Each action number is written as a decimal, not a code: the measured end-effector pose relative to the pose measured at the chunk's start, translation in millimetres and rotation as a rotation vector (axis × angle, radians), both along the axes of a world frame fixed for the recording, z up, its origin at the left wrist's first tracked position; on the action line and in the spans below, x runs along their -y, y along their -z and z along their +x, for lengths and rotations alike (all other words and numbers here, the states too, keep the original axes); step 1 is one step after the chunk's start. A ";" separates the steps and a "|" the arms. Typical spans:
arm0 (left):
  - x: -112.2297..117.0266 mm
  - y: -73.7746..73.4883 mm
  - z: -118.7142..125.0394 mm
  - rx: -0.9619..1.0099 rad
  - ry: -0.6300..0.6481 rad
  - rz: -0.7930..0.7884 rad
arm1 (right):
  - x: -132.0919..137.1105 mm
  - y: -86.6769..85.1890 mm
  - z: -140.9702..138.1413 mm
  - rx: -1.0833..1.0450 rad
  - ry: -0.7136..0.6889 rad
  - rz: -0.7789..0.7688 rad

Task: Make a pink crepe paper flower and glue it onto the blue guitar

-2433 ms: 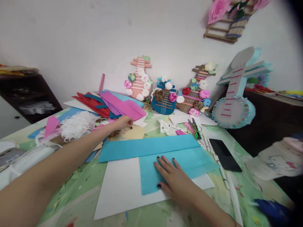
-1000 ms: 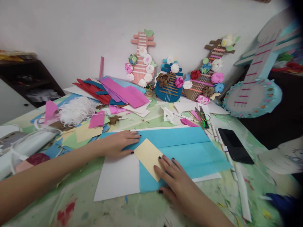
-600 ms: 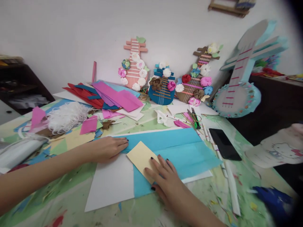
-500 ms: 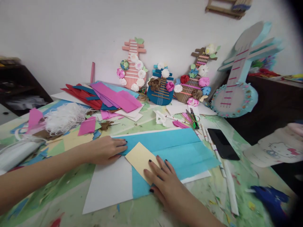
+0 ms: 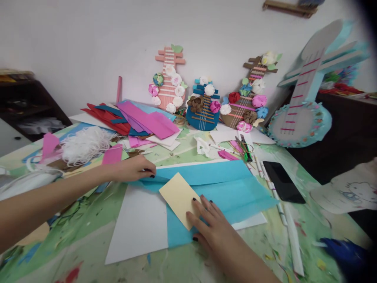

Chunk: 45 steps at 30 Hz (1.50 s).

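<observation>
Blue crepe paper (image 5: 244,196) lies folded over a white board (image 5: 138,232) on the table. My left hand (image 5: 137,168) pinches the upper left edge of the crepe paper, its fingertips closed and that part slightly lifted. A cream card (image 5: 178,198) rests slantwise on top of the blue sheet. Spread flat, my right hand (image 5: 210,224) presses on the card's right edge and the blue paper beside it.
Behind stand several paper-flowered lute models (image 5: 203,110) against the wall. White string (image 5: 86,145) and coloured paper strips (image 5: 147,118) lie at left. Scissors (image 5: 246,149), a phone (image 5: 283,181), a white cup (image 5: 347,188) and a blue glue gun (image 5: 344,253) are at right.
My left hand has gone from lying on the blue crepe paper to pinching and raising its left edge. My right hand stays pressed on the card. The view has shifted slightly.
</observation>
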<state>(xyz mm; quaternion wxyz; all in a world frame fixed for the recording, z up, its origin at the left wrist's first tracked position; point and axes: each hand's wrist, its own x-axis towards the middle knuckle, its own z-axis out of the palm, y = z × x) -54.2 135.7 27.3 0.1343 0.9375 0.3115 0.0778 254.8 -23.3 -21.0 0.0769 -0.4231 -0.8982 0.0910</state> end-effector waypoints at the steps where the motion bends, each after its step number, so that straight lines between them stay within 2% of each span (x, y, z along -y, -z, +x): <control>1: -3.8 -4.0 1.0 -0.025 0.002 -0.051 | -0.2 0.4 0.7 -0.002 -0.006 0.012; 5: -20.7 -17.0 3.9 -0.090 -0.093 -0.171 | -0.4 -0.2 2.2 -0.011 0.017 0.036; 7: -32.2 -21.4 5.2 -0.100 -0.143 -0.152 | -0.2 0.0 2.6 -0.033 0.014 0.063; 10: -52.4 -25.1 7.6 -0.120 -0.205 -0.041 | -0.3 2.5 2.9 -0.138 -0.011 0.115; 15: -79.9 -19.2 11.9 -0.184 -0.337 0.105 | -1.6 5.4 2.2 -0.240 -0.016 0.149; 18: -82.3 -9.2 16.9 -0.208 -0.417 0.197 | -0.9 5.6 1.5 -0.242 -0.033 0.170; 21: -66.8 0.3 27.1 -0.196 -0.441 0.288 | 0.9 6.3 1.5 -0.233 -0.015 0.177; 25: -20.4 10.7 45.3 -0.158 -0.372 0.351 | 0.9 8.7 3.8 -0.214 0.016 0.164; 28: 14.4 20.5 55.8 -0.099 -0.302 0.183 | -1.9 10.8 7.1 -0.176 0.028 0.138; 30: 28.0 27.6 60.2 -0.076 -0.310 0.054 | -3.6 10.6 9.3 -0.158 0.043 0.125; 33: 32.6 36.0 63.5 0.008 -0.325 -0.062 | -3.4 5.5 9.7 -0.120 0.068 0.073; 38: 26.2 47.0 63.6 0.163 -0.180 -0.113 | 2.1 -7.1 1.5 0.010 0.066 -0.076; 42: 34.1 55.5 57.6 0.291 -0.139 0.001 | 1.5 -8.4 -1.8 0.090 0.070 -0.181; 45: 50.9 54.1 44.9 0.373 -0.002 0.097 | -1.3 -5.3 1.7 0.093 0.097 -0.200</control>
